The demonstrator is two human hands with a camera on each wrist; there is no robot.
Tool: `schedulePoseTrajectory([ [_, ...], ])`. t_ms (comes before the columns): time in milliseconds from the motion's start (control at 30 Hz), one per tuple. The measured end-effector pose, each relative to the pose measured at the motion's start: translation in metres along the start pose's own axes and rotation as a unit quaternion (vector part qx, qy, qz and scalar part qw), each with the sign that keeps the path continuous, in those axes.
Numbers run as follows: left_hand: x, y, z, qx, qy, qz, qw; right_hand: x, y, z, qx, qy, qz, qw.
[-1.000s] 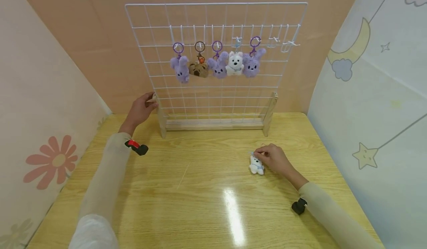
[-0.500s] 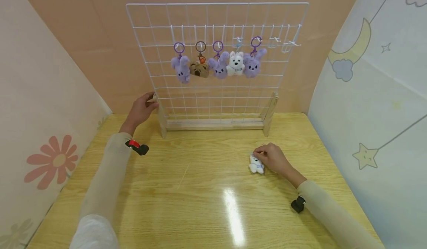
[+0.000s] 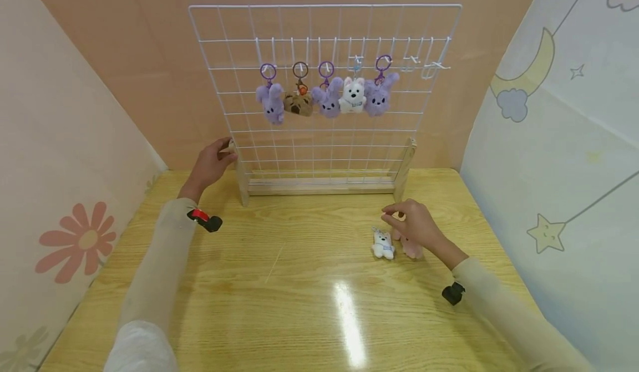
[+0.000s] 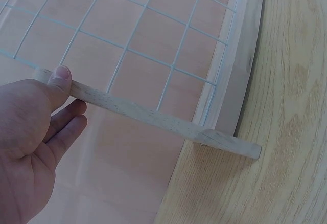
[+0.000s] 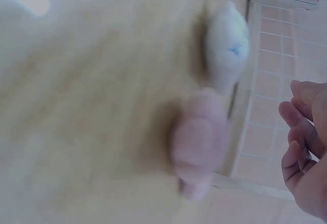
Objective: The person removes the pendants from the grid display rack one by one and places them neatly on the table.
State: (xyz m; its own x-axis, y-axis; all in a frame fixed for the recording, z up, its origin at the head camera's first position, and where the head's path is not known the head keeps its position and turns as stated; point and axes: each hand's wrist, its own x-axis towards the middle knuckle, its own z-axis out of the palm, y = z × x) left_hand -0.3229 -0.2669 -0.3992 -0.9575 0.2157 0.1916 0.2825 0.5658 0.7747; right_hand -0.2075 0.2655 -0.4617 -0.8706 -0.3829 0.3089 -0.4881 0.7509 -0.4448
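My left hand grips the upper end of the rack's wooden side leg, thumb on one side and fingers on the other. Over the table's right part, my right hand hovers with bent, parted fingers and nothing between them. Below it lies a white plush dog keychain, face up, with its clasp pointing toward the rack. Beside that lies a pink plush keychain, partly covered by the right hand in the head view. The right wrist view shows both plushes blurred.
A white wire grid rack stands at the back. From its hooks hang purple bunny keychains, a brown bear keychain and another white dog keychain. Two hooks at the right hold nothing. Walls flank the wooden table.
My right hand has let go of the white dog keychain and lifted slightly away toward the rack, uncovering the pink plush. My left hand stays on the wooden leg.
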Motion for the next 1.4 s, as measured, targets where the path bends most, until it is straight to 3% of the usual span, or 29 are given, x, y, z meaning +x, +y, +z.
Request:
schedulePoseTrajectory([
  [200, 0.001, -0.001, 0.000, -0.007, -0.001, -0.006, 1.0000, 0.017, -0.009, -0.024, -0.015, 0.034, -0.020, 0.9991],
  [433, 0.002, -0.002, 0.000, -0.004, -0.001, -0.002, 1.0000, 0.033, -0.017, -0.052, -0.047, 0.100, -0.064, 0.9918],
  [733, 0.001, 0.000, 0.001, -0.002, 0.000, -0.004, 1.0000, 0.053, -0.033, -0.088, -0.049, 0.156, -0.066, 0.9843],
  [1033, 0.001, 0.000, 0.000, -0.007, -0.003, -0.003, 1.0000, 0.078, -0.044, -0.109, -0.044, 0.235, -0.112, 0.9644],
  [1200, 0.002, -0.002, 0.001, -0.006, -0.006, -0.012, 0.9999, 0.091, -0.054, -0.118, -0.025, 0.272, -0.099, 0.9570],
  [1400, 0.002, -0.002, 0.001, -0.005, -0.008, -0.021, 0.9997, 0.107, -0.067, -0.126, 0.030, 0.305, -0.048, 0.9507],
])
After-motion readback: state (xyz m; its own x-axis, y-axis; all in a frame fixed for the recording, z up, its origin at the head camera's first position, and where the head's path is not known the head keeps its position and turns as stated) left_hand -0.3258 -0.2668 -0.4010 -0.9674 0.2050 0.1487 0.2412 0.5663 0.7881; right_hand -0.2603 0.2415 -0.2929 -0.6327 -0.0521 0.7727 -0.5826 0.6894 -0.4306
